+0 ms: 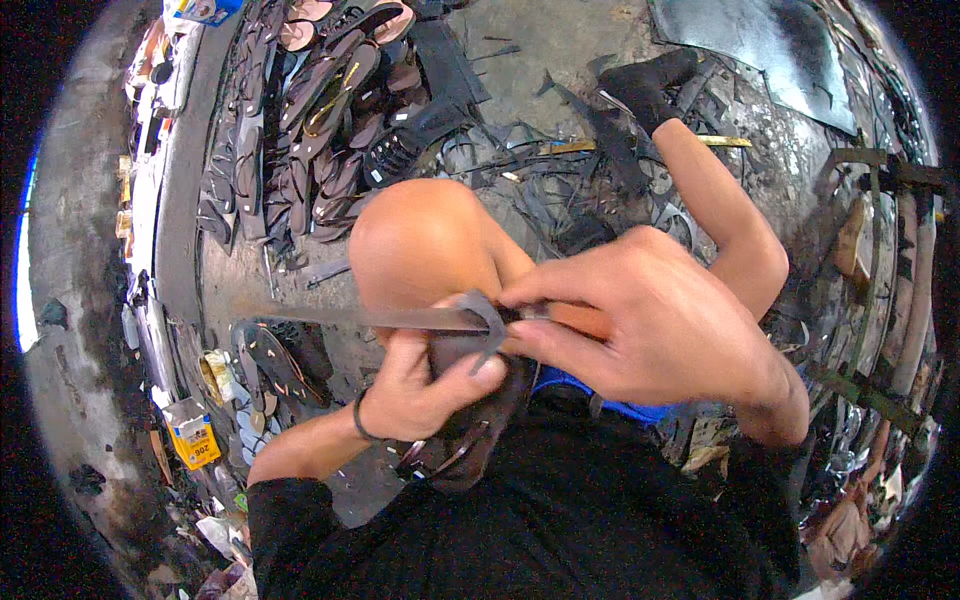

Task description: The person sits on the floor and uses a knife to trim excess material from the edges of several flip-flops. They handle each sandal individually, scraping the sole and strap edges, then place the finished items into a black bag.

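A dark brown sandal (pixel 465 445) rests against my raised knee and lap, its sole facing up toward my hands. My left hand (pixel 412 395) is closed on its upper end, thumb laid across the edge. From my right hand (pixel 640 325) a long, flat, grey-brown knife blade (pixel 360 317) reaches left over the knee. The thumb and fingers of that hand pinch near its dark end, where the handle is mostly hidden. A thin curled dark rubber strip (pixel 494 335) loops round the blade beside the fingertips; whether it is still joined to the sandal is unclear.
Several rows of dark sandals (pixel 320 120) lie on the floor at the far left. Another sandal pair (pixel 270 365) and a yellow box (pixel 190 435) are nearer left. Rubber scraps (pixel 590 120) litter the floor ahead; a black sheet (pixel 765 50) lies far right, wooden bars (pixel 880 290) at right.
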A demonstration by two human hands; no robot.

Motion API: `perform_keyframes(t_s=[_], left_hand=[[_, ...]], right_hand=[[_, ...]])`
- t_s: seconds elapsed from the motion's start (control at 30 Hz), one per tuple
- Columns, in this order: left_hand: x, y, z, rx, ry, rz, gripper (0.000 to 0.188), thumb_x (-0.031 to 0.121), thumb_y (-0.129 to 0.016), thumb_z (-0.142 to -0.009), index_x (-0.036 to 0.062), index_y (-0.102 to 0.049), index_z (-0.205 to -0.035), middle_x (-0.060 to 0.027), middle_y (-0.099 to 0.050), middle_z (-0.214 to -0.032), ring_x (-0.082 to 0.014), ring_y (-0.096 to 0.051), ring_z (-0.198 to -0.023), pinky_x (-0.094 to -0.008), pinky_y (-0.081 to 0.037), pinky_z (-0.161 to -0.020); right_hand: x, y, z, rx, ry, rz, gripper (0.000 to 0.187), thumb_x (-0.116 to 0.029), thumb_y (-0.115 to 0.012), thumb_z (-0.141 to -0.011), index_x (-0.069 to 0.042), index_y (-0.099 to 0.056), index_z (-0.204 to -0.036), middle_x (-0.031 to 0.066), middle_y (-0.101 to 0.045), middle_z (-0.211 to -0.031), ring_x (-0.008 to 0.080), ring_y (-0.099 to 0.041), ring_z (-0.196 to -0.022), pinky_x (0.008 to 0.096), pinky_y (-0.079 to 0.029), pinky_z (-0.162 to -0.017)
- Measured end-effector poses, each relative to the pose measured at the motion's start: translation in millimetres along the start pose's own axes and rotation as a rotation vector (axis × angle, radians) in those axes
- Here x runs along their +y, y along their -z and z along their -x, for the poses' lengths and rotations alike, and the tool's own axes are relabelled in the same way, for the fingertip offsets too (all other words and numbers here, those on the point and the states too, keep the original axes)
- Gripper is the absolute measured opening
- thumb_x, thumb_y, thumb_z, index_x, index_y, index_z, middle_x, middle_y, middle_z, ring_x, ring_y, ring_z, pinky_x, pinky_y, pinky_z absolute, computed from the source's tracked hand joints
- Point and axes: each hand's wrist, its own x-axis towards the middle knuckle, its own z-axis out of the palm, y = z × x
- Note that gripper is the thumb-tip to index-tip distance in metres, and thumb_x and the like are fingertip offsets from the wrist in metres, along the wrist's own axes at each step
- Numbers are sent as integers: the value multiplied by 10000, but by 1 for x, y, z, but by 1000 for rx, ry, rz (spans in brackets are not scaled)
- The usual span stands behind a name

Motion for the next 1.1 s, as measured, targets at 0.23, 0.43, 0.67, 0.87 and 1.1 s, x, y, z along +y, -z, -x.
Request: perform_keyframes(t_s=[0.23, 0.43, 0.67, 0.87, 1.1], left_hand=[[101, 29, -40, 2, -158, -709, 371, 247, -870, -766, 43, -689, -1017, -69, -690, -904, -179, -649, -816, -312, -515, -753], [-8, -14, 20, -20, 101, 348, 447, 420, -771, -853, 73, -647, -1106, -36, -706, -989, -201, -683, -900, -333, -520, -818], [-39, -29, -55, 536, 4, 911, 410, 471, -657, -937, 155, -619, -1195, -32, -696, -1013, -210, -689, -884, -407, -610, -724], [-59, -27, -56, 558, 51, 1042, 393, 418, -642, -947, 111, -613, -1191, -63, -696, -1051, -251, -686, -924, -401, -598, -802], [-98, -38, -15, 439, -18, 709, 330, 328, -478, -1038, 52, -586, -1185, -69, -673, -1020, -231, -676, -929, -408, -554, -885]], right_hand=[[27, -37, 2, 238, 104, -894, 470, -233, -645, -983, 9, -557, -1376, 5, -680, -923, 32, -565, -732, 199, -475, -658], [43, -86, 14, 377, 9, -987, 508, -258, -653, -982, 0, -529, -1402, 36, -668, -998, 36, -536, -702, 191, -426, -595], [34, -118, 50, 701, -219, -425, 403, -110, -682, -938, 0, -594, -1315, 35, -672, -895, 40, -546, -721, 219, -469, -624], [59, -165, 123, 776, -308, -62, 338, -149, -787, -841, -9, -697, -1135, 124, -731, -955, 199, -667, -679, 310, -552, -625], [38, -133, 98, 494, -479, -240, 280, -202, -714, -915, -25, -699, -1132, 148, -728, -874, 207, -670, -636, 321, -543, -607]])
